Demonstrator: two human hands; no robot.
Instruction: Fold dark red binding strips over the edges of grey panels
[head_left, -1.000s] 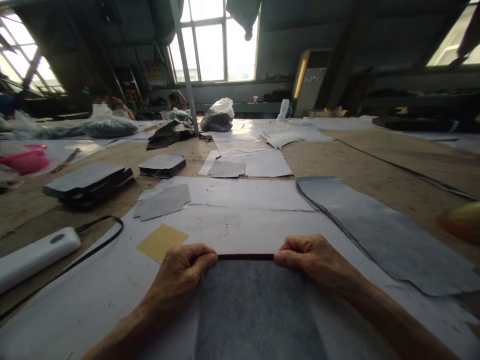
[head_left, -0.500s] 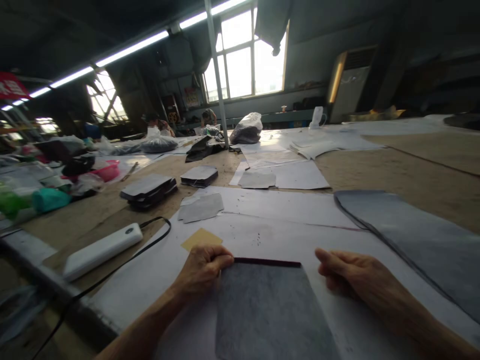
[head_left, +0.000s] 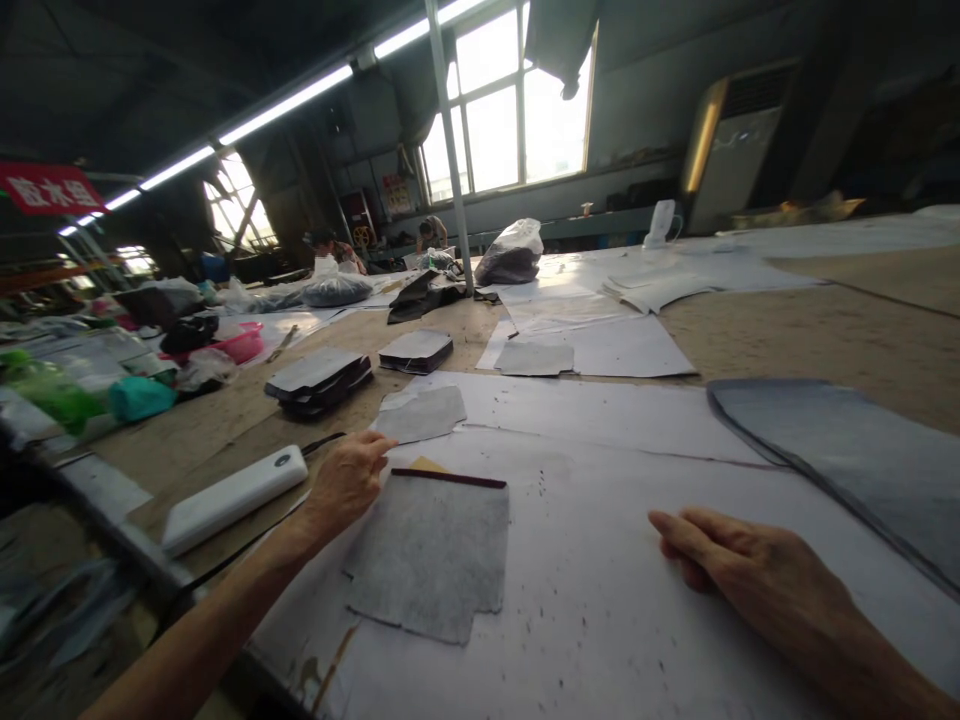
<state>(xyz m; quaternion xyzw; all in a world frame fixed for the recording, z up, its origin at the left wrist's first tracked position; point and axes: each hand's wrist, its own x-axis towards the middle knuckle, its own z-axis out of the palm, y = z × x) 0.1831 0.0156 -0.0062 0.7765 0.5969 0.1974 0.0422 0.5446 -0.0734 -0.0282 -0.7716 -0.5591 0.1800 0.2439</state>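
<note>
**Grey cloth piece held at its far left corner**

Grey cloth piece (head_left: 431, 550) lay flat on white paper (head_left: 600, 560), close to the near table edge, with a dark red strip along its far side. Left hand (head_left: 346, 482) pinched that far left corner, fingers curled on it. Right hand (head_left: 739, 565) rested loose and flat on the paper, well apart from the cloth, holding nothing. Yellow card (head_left: 429, 465) peeked out just behind the cloth. White power bank (head_left: 234, 498) sat near the left hand. Long grey sheet (head_left: 847, 460) lay off to the right.
</note>
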